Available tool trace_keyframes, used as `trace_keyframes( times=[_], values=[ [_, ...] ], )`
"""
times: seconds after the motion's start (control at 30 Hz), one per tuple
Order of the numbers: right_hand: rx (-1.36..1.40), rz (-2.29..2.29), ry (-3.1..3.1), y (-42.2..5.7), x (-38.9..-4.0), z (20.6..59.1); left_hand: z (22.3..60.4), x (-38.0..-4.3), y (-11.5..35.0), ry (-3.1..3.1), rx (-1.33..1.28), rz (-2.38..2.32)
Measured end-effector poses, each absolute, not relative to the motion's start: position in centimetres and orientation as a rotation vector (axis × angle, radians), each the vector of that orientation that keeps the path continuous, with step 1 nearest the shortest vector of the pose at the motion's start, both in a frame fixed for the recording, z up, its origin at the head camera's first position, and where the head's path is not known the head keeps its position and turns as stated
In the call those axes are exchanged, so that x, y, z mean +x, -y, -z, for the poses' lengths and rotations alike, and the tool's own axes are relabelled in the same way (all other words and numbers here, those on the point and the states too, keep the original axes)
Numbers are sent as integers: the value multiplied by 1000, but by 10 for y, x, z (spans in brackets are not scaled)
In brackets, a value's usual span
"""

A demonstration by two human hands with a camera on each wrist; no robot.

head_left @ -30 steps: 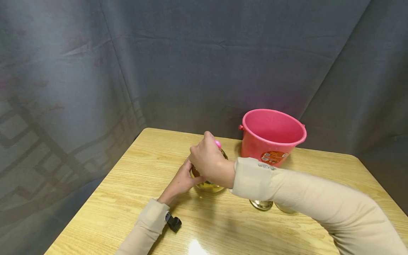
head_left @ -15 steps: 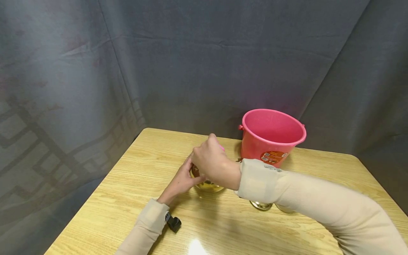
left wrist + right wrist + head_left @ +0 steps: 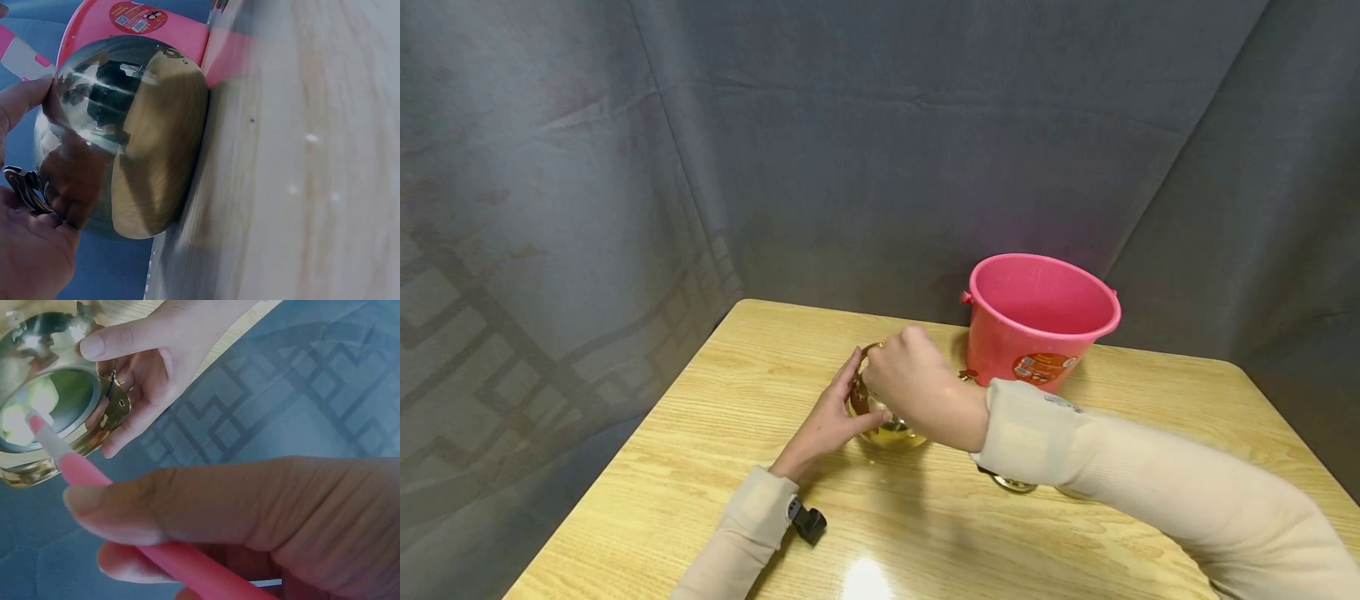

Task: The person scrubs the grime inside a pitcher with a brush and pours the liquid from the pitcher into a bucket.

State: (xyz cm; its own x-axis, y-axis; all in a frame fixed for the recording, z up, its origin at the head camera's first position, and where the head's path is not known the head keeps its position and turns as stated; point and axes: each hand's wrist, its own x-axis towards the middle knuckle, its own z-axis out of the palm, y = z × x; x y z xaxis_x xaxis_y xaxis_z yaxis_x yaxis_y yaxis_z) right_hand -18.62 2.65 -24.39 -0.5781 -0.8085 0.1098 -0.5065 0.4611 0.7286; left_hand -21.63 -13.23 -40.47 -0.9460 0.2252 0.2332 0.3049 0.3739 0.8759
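A shiny gold round pot (image 3: 891,435) stands on the table, its mouth facing up. My left hand (image 3: 827,425) holds its side; the thumb (image 3: 119,340) presses near the mouth and the fingers reach round by a gold hinge-like fitting (image 3: 117,407). My right hand (image 3: 921,387) is above the pot, pinching a slim pink-handled tool (image 3: 94,472) with a white collar and pink tip. In the right wrist view that tip points at the pot's mouth. Pale green round shapes (image 3: 28,409) show in the mouth, perhaps reflections. The right hand hides the tool in the head view.
A pink bucket (image 3: 1007,337) with a red label stands at the back right. A small gold piece (image 3: 967,375) lies in front of it. Under the right forearm, a round gold part (image 3: 1013,485) is partly hidden. A grey curtain (image 3: 880,167) hangs behind the wooden table (image 3: 722,417).
My right hand has shifted rightward and slightly nearer over the pot, and the pink end of the tool has gone from sight in the head view. The left hand holds its place.
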Motion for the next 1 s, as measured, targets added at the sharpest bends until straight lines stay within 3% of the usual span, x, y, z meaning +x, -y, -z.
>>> trace_keyframes(
  times=[1.0],
  values=[
    [1130, 403, 2196, -81, -203, 258, 402, -215, 133, 2525, -424, 1706]
  ],
)
